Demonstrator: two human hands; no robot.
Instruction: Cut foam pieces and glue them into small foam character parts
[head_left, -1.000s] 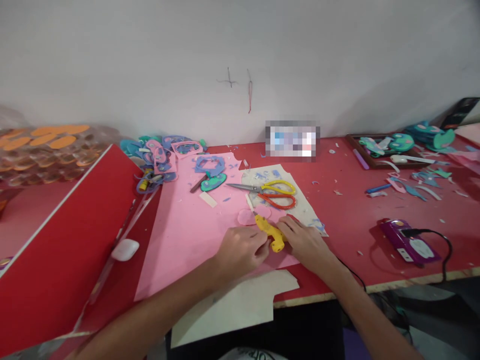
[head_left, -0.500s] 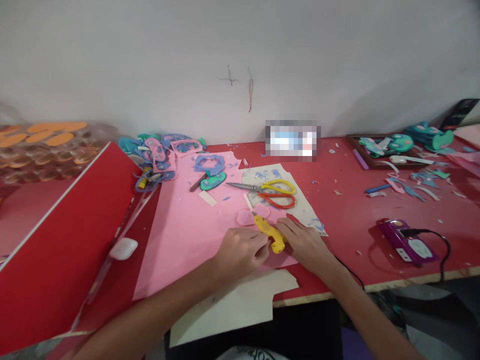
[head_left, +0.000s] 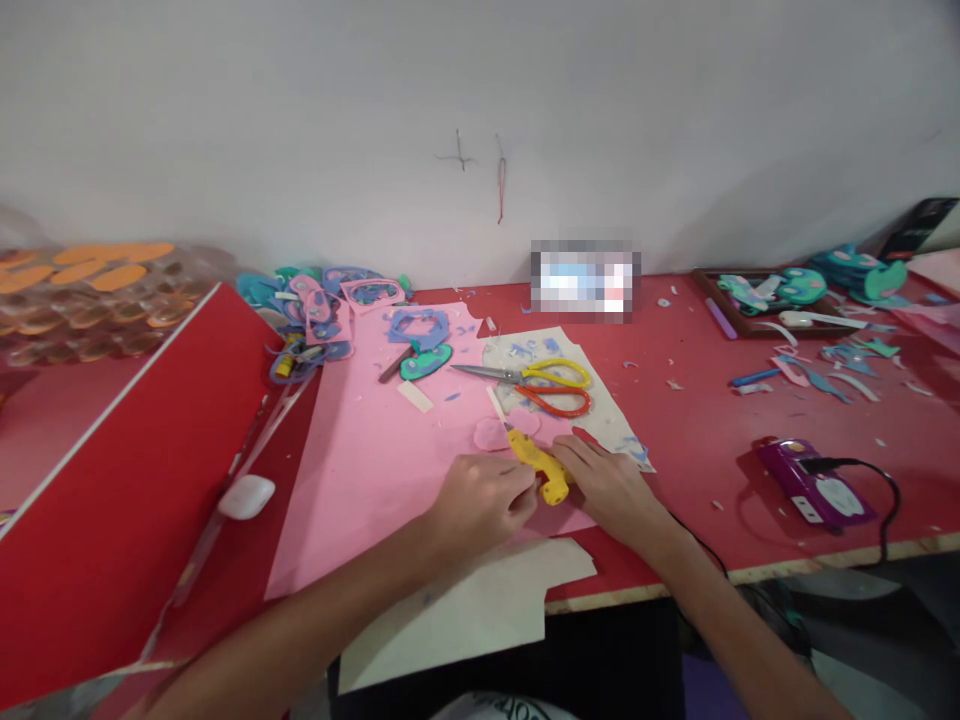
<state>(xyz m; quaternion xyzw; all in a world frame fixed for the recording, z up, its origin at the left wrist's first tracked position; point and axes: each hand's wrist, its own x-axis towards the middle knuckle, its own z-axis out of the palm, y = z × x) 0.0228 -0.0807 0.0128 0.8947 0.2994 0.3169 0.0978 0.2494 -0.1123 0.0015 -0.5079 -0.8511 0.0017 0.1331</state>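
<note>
Right hand (head_left: 611, 492) is holding a glue gun (head_left: 529, 451) on the near side of the scissors (head_left: 510, 377).
Left hand (head_left: 484, 500) is curling against it, grip hidden; pink cutouts (head_left: 491, 434) near the scissors are lying cut, seemingly unjoined.

Right hand (head_left: 609, 490) grips yellow glue gun (head_left: 538, 462); left hand (head_left: 480, 500) is curled beside it; scissors (head_left: 551, 384) lie beyond, blades together.

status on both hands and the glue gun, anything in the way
Right hand on yellow glue gun; left hand curled close beside it, grip unclear. Pink cutout and scissors close ahead.
</note>
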